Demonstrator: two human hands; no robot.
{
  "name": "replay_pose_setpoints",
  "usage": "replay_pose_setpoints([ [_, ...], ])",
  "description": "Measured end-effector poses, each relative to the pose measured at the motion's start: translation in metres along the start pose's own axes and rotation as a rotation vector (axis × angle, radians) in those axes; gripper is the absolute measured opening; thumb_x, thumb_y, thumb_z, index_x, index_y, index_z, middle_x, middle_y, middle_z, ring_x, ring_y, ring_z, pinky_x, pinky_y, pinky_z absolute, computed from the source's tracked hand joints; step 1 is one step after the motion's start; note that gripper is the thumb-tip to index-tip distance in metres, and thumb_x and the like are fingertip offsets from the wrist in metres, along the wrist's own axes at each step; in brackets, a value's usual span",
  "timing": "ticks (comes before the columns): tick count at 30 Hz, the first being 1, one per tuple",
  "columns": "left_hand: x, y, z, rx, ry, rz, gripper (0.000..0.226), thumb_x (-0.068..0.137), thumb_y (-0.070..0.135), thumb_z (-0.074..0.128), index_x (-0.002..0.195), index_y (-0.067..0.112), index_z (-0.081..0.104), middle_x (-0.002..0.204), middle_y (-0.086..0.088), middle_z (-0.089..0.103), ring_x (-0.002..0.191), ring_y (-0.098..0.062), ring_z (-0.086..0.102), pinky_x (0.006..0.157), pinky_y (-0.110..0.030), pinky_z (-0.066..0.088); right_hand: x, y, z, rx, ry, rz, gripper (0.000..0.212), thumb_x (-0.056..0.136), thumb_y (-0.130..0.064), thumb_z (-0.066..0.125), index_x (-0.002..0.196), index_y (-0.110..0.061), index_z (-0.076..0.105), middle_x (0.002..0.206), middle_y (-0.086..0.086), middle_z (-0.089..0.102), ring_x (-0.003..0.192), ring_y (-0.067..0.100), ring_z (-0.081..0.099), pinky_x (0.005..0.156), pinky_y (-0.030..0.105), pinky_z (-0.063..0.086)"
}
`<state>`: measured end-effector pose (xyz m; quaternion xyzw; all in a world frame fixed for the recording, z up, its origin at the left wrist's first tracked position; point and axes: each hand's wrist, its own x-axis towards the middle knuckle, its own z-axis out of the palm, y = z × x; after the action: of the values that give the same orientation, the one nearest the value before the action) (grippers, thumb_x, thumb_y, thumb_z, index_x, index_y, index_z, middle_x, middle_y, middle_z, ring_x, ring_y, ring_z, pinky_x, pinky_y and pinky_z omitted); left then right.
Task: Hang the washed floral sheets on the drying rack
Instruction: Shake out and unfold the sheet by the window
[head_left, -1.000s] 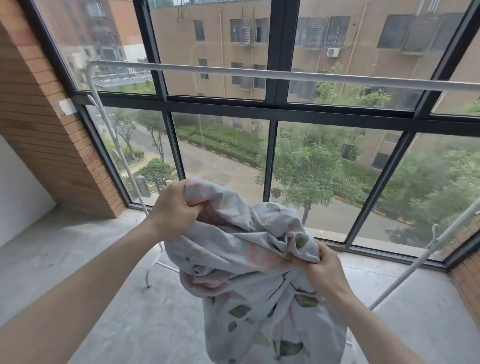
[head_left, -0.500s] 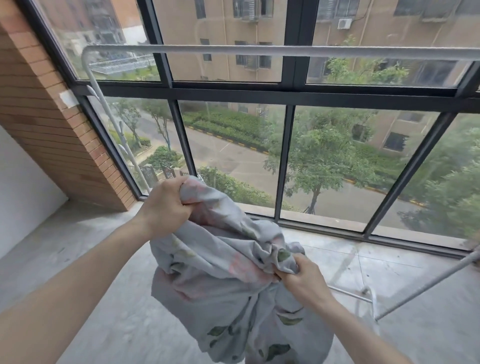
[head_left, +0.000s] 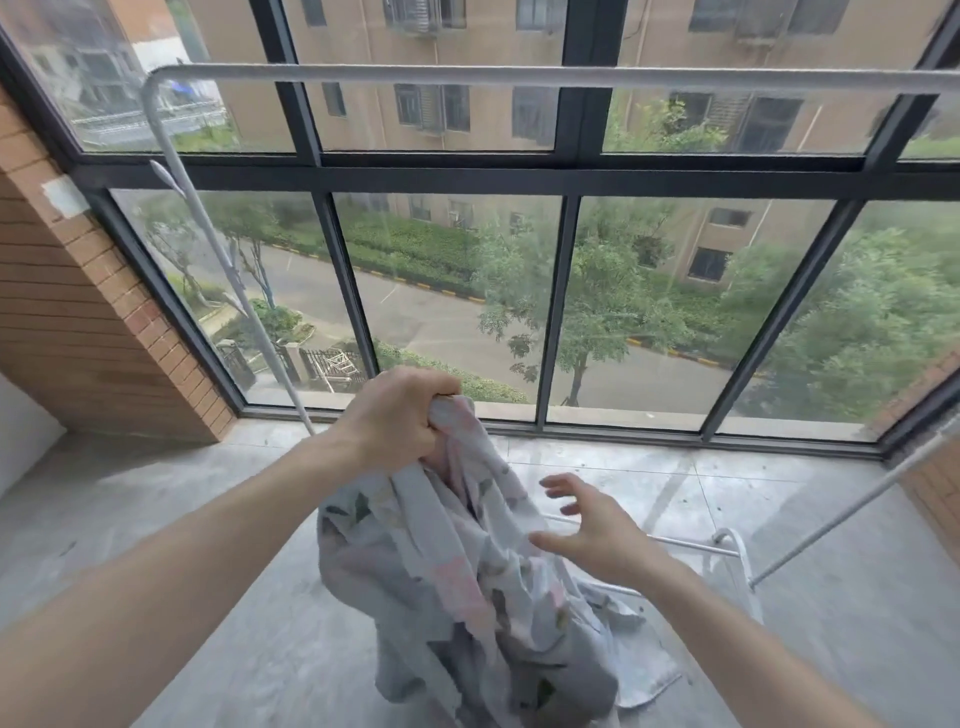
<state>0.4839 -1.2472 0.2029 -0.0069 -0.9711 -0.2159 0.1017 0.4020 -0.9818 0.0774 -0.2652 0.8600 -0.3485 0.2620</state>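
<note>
One bunched floral sheet hangs from the left fist, below the rack's top rail.

The floral sheet (head_left: 457, 587) is pale grey with faded pink blooms and green leaves, crumpled into deep folds, its lower end reaching the concrete floor (head_left: 208, 519). The left hand (head_left: 395, 415) grips its top edge in a closed fist. The right hand (head_left: 587, 525) is beside the cloth with fingers spread, holding nothing. One white drying rack (head_left: 519, 75) stands before the window (head_left: 566, 171): one top rail overhead, sloping legs at either side. Two hands, one sheet.
</note>
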Motion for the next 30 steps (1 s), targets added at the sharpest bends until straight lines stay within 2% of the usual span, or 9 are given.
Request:
replay_pose_setpoints([
  [4, -0.01, 0.002, 0.01, 0.062, -0.037, 0.103, 0.043, 0.065, -0.006, 0.061, 0.069, 0.032, 0.041, 0.063, 0.013, 0.048, 0.064, -0.017, 0.045, 0.054, -0.029, 0.028, 0.012, -0.037, 0.012, 0.022, 0.107, -0.081, 0.099, 0.076, -0.053, 0.086, 0.157, -0.043, 0.029, 0.15, -0.021, 0.043, 0.135, 0.004, 0.042, 0.112, 0.035, 0.042],
  [6, -0.016, 0.005, 0.009, 0.075, -0.02, 0.167, 0.04, 0.066, -0.004, 0.063, 0.073, 0.03, 0.044, 0.062, 0.015, 0.045, 0.06, -0.01, 0.043, 0.053, -0.029, 0.028, 0.017, -0.056, 0.02, -0.047, 0.099, -0.16, 0.076, 0.083, -0.051, 0.079, 0.15, -0.045, 0.043, 0.141, -0.023, 0.053, 0.127, 0.003, 0.049, 0.107, 0.033, 0.044],
  [8, -0.021, 0.005, 0.004, -0.002, 0.018, 0.194, 0.042, 0.065, -0.003, 0.063, 0.072, 0.032, 0.041, 0.059, 0.016, 0.043, 0.056, -0.003, 0.04, 0.052, -0.028, 0.027, 0.018, -0.071, 0.025, -0.11, 0.145, -0.205, 0.017, 0.093, -0.044, 0.07, 0.108, -0.036, 0.069, 0.102, -0.019, 0.072, 0.095, 0.011, 0.064, 0.085, 0.037, 0.052],
  [10, -0.03, -0.004, -0.002, -0.195, 0.054, 0.153, 0.043, 0.067, -0.001, 0.069, 0.072, 0.035, 0.045, 0.06, 0.014, 0.047, 0.056, -0.003, 0.042, 0.052, -0.028, 0.032, 0.017, -0.074, 0.027, -0.057, 0.215, -0.248, 0.022, 0.099, -0.031, 0.064, 0.077, -0.026, 0.062, 0.067, -0.011, 0.062, 0.062, 0.01, 0.061, 0.065, 0.042, 0.046],
  [12, -0.045, -0.025, -0.007, -0.423, 0.052, 0.026, 0.043, 0.07, 0.006, 0.085, 0.088, 0.034, 0.058, 0.073, 0.014, 0.058, 0.063, -0.004, 0.056, 0.057, -0.024, 0.044, 0.009, -0.078, 0.025, 0.119, 0.29, -0.27, 0.022, 0.101, -0.015, 0.059, 0.08, -0.021, 0.062, 0.068, -0.002, 0.06, 0.053, 0.007, 0.066, 0.058, 0.044, 0.049],
  [17, -0.111, -0.119, 0.042, -0.35, -0.121, -0.457, 0.073, 0.068, 0.028, 0.091, 0.129, 0.033, 0.05, 0.121, 0.006, 0.056, 0.1, -0.008, 0.062, 0.08, -0.023, 0.053, -0.013, -0.098, 0.024, 0.328, 0.373, -0.338, 0.04, 0.086, 0.017, 0.045, 0.076, -0.018, 0.062, 0.063, -0.009, 0.052, 0.056, 0.005, 0.051, 0.05, 0.02, 0.046],
  [23, -0.163, -0.143, 0.139, -0.469, -0.275, -0.731, 0.008, 0.091, 0.039, 0.075, 0.091, 0.033, 0.071, 0.103, 0.013, 0.071, 0.098, -0.012, 0.066, 0.081, -0.032, 0.056, -0.022, -0.102, 0.043, 0.172, 0.274, -0.39, 0.036, 0.078, 0.013, 0.046, 0.076, -0.021, 0.06, 0.07, -0.003, 0.057, 0.068, 0.006, 0.048, 0.062, 0.028, 0.039],
  [28, -0.163, -0.132, 0.165, -0.64, -0.4, -0.671, 0.063, 0.085, 0.035, 0.08, 0.137, 0.033, 0.045, 0.133, 0.014, 0.051, 0.126, -0.014, 0.053, 0.092, -0.026, 0.046, -0.032, -0.091, 0.043, 0.211, 0.285, -0.303, 0.025, 0.081, 0.002, 0.044, 0.081, -0.014, 0.064, 0.071, 0.011, 0.056, 0.065, 0.014, 0.047, 0.054, 0.027, 0.043],
  [30, -0.155, -0.129, 0.173, -0.561, -0.368, -0.583, 0.044, 0.086, 0.042, 0.075, 0.125, 0.04, 0.056, 0.124, 0.016, 0.062, 0.12, -0.011, 0.058, 0.099, -0.03, 0.048, -0.038, -0.092, 0.042, 0.243, 0.238, -0.317, 0.039, 0.083, 0.017, 0.041, 0.076, -0.016, 0.061, 0.066, -0.003, 0.05, 0.064, 0.016, 0.048, 0.053, 0.031, 0.054],
])
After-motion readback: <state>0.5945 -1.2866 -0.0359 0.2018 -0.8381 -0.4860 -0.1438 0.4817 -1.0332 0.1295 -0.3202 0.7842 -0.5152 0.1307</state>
